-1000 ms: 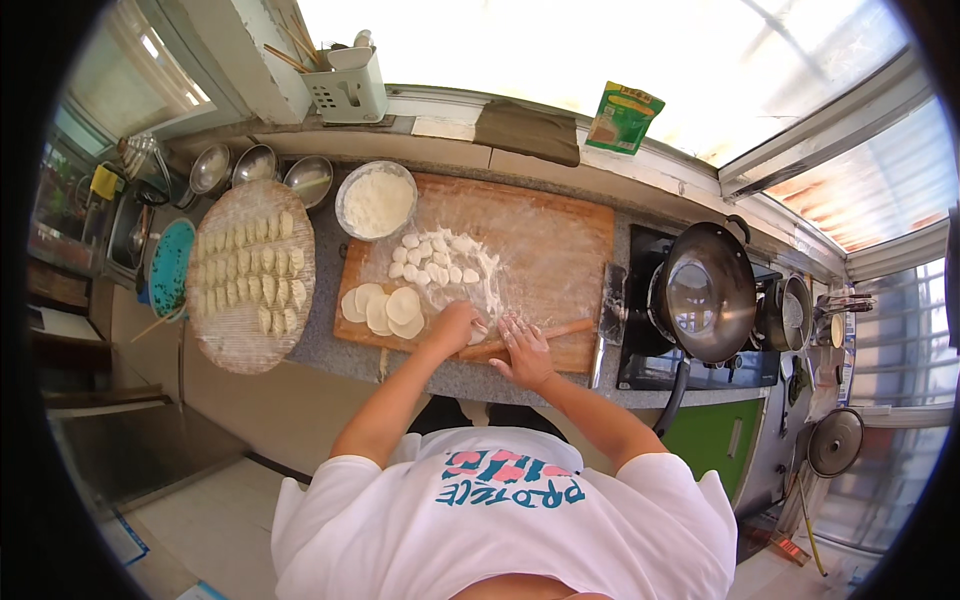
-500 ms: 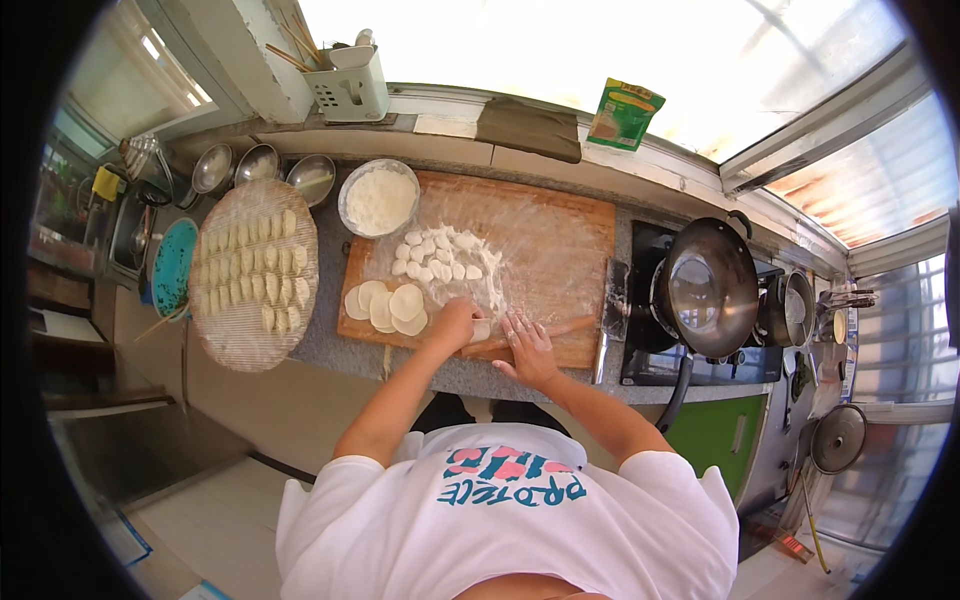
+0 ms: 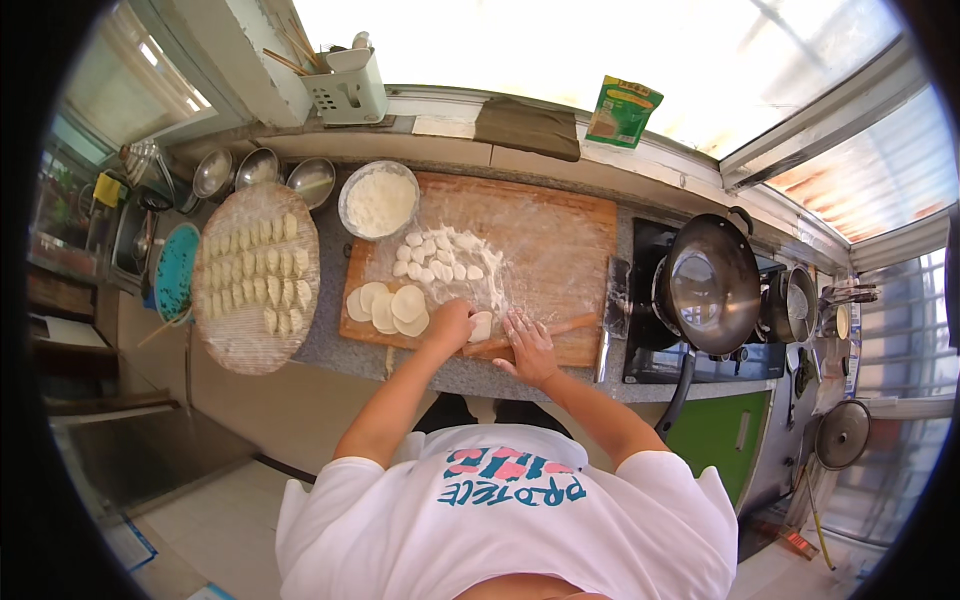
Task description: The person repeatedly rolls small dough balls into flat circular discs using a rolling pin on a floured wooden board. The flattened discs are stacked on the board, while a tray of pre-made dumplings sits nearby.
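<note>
On the floured wooden board (image 3: 560,225), a small dough wrapper (image 3: 481,326) lies between my hands. My left hand (image 3: 452,324) is closed at the wrapper's left edge and appears to pinch it. My right hand (image 3: 530,346) lies flat with fingers stretched over a wooden rolling pin (image 3: 572,325), whose right end sticks out past the palm. Left of my left hand, several rolled wrappers (image 3: 408,303) overlap in a loose pile. Beyond my hands sit several small dough pieces (image 3: 428,250) in scattered flour.
A bowl of flour (image 3: 380,199) stands at the board's far left corner. Rows of dumplings fill a round tray (image 3: 215,335) on the left. A cleaver (image 3: 617,290) lies along the board's right edge, and a wok (image 3: 712,285) sits on the stove beyond.
The wrapper between my hands shows more fully now, with my left hand drawn slightly left of it. My right hand stays on the rolling pin.
</note>
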A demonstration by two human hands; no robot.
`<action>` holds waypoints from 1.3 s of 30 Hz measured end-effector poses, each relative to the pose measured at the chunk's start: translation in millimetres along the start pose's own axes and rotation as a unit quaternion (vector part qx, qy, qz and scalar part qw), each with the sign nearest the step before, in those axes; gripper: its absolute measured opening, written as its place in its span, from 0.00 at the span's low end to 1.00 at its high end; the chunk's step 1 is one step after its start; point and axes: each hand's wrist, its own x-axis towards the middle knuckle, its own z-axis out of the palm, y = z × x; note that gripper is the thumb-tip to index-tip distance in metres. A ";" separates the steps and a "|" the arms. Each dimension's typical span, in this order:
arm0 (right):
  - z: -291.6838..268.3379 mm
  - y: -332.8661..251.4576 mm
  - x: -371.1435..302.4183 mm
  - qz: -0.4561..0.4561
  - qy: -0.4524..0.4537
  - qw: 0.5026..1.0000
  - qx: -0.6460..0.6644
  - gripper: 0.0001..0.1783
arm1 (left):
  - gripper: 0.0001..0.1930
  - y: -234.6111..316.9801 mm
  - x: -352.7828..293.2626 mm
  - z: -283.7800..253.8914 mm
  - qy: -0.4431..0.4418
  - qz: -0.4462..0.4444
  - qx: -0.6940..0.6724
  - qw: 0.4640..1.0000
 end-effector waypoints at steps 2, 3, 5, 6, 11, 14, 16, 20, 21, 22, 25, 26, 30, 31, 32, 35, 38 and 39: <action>-0.3 0.8 0.9 0.008 -0.008 1.000 0.003 0.50 | 0.06 2.5 -2.3 4.7 0.010 0.050 0.017 0.999; -0.1 1.6 2.3 0.013 -0.012 1.000 0.004 0.50 | 0.06 0.7 -1.1 6.1 0.020 0.080 0.023 0.996; -3.2 4.3 27.2 0.001 -0.005 1.000 -0.003 0.51 | 0.07 -5.9 5.1 7.8 0.043 0.140 0.037 0.989; -5.6 6.0 45.1 -0.004 -0.001 1.000 -0.007 0.51 | 0.06 -7.4 7.9 5.4 0.040 0.141 0.037 0.988; -3.4 12.7 69.4 0.038 0.032 0.999 -0.017 0.51 | 0.05 2.7 22.6 -1.8 -0.008 0.129 0.045 0.991; -3.9 1.5 25.2 0.038 0.018 0.999 -0.011 0.50 | 0.05 -6.2 22.7 2.8 -0.019 0.143 0.019 0.989; -6.6 -5.9 -4.0 0.030 -0.013 0.999 -0.004 0.50 | 0.05 -15.7 23.8 10.7 -0.026 0.210 0.018 0.977; -5.5 0.0 17.4 0.032 0.005 0.999 -0.013 0.50 | 0.06 -12.0 21.9 11.5 -0.020 0.241 0.014 0.970; -5.7 3.3 35.7 0.039 -0.003 0.999 -0.017 0.50 | 0.06 -6.8 20.4 6.6 -0.022 0.212 0.014 0.977; -7.2 6.3 49.5 0.048 -0.011 0.999 -0.021 0.50 | 0.06 1.1 18.2 0.9 -0.027 0.184 0.013 0.983; -8.3 10.0 67.5 0.035 0.021 0.999 -0.023 0.51 | 0.05 5.2 15.1 -3.7 -0.027 0.112 -0.004 0.993; -9.3 7.0 63.4 0.032 0.019 0.999 -0.016 0.48 | 0.05 3.8 14.7 -4.8 -0.027 0.092 -0.011 0.995; -8.1 1.8 8.2 0.001 -0.005 1.000 -0.007 0.36 | 0.04 -13.6 19.6 3.2 0.012 0.104 -0.001 0.995; -6.9 0.8 0.3 -0.010 -0.011 1.000 -0.007 0.32 | 0.04 -16.6 25.0 2.9 0.007 0.113 0.014 0.994; -5.0 0.5 -5.2 -0.014 0.002 1.000 -0.010 0.29 | 0.04 -19.6 29.7 2.8 0.002 0.122 0.029 0.992; -3.5 1.0 -11.2 -0.022 0.035 0.999 -0.018 0.21 | 0.05 -25.0 38.1 1.9 -0.017 0.190 0.017 0.981; -3.6 3.1 -6.9 -0.017 0.049 0.999 -0.015 0.19 | 0.03 -22.3 44.9 0.2 -0.047 0.238 0.031 0.970; -3.2 3.6 -3.8 -0.016 0.054 0.998 -0.008 0.20 | 0.03 -20.3 44.2 1.0 -0.024 0.229 0.021 0.973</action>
